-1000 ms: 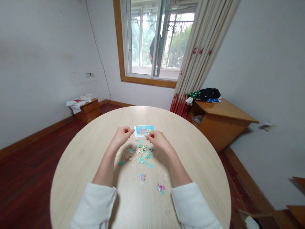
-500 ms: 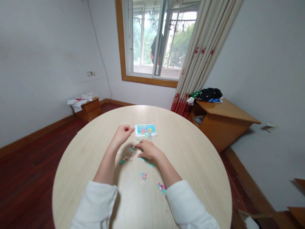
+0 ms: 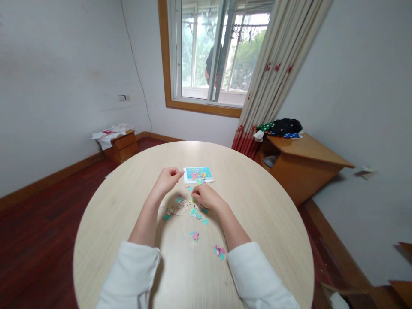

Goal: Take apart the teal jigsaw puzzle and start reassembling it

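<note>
On the round table (image 3: 267, 223), near its middle, loose puzzle pieces (image 3: 180, 208) lie scattered, some colour-side up, some pale back up. Picture card (image 3: 198, 174) lies flat just beyond them. Two stray pieces nearer the body: one pink-and-teal (image 3: 194, 235), one at the right sleeve (image 3: 219, 252).

Left hand (image 3: 168, 180): raised off the table, fingers curled, thumb and forefinger tips together beside the card's near-left corner. Likely pinching a piece, but none is visible between the tips; cannot tell.

Right hand (image 3: 206, 196): knuckles up, fingers bent down into the far edge of the scatter, touching or just above the pieces. What it grips, if anything, is covered by the hand itself.

Risks, as judged:
- Right wrist and sleeve lie close over the scatter; a sideways drag could sweep pieces out of place or flip them face down.
- The stray piece by the right sleeve could be caught by the cuff and pushed toward the table edge.
- A small piece held only by fingertips could slip and drop among the others, hard to find again.
- The card could be nudged by the left hand.

Hard to make out: the card's printed figure, individual piece shapes, whether any pieces are already joined. Both forearms run out of view at the bottom.
</note>
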`<act>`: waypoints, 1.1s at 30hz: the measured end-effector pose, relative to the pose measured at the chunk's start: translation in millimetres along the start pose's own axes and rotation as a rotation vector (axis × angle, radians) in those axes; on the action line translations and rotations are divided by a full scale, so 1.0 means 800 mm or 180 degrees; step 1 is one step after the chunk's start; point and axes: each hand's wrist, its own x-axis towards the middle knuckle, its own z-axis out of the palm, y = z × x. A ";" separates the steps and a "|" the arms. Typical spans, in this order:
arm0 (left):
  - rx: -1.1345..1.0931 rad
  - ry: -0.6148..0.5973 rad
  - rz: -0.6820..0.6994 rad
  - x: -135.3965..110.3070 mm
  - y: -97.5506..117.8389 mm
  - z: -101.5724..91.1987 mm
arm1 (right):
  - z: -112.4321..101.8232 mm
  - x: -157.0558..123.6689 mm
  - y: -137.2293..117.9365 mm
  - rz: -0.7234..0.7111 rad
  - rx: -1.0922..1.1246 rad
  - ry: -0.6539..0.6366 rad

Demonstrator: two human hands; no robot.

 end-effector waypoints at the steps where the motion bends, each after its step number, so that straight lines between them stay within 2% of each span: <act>1: 0.0007 0.0007 -0.0011 0.000 0.000 0.000 | -0.002 -0.001 -0.002 0.0002 -0.0012 0.0030; 5: 0.0016 -0.0006 -0.0010 0.000 0.001 0.000 | -0.001 -0.002 -0.010 -0.0347 -0.0222 0.0101; 10: 0.0026 -0.0018 -0.0006 0.000 0.001 -0.002 | 0.016 -0.002 -0.021 -0.0790 -0.0368 -0.0302; 14: 0.0023 -0.0032 -0.0014 0.000 0.002 -0.001 | 0.023 -0.002 -0.026 -0.0696 -0.0437 -0.0497; 21: 0.0028 -0.0052 0.0035 0.000 0.001 -0.001 | 0.016 -0.008 -0.033 -0.0552 -0.0523 -0.0532; 27: 0.0013 -0.0127 0.0064 0.000 -0.002 -0.002 | 0.020 -0.002 -0.027 -0.0619 -0.0406 -0.0203; 33: 0.0176 -0.0481 0.0022 0.001 -0.005 -0.002 | 0.005 0.002 -0.014 -0.0480 0.0671 0.0294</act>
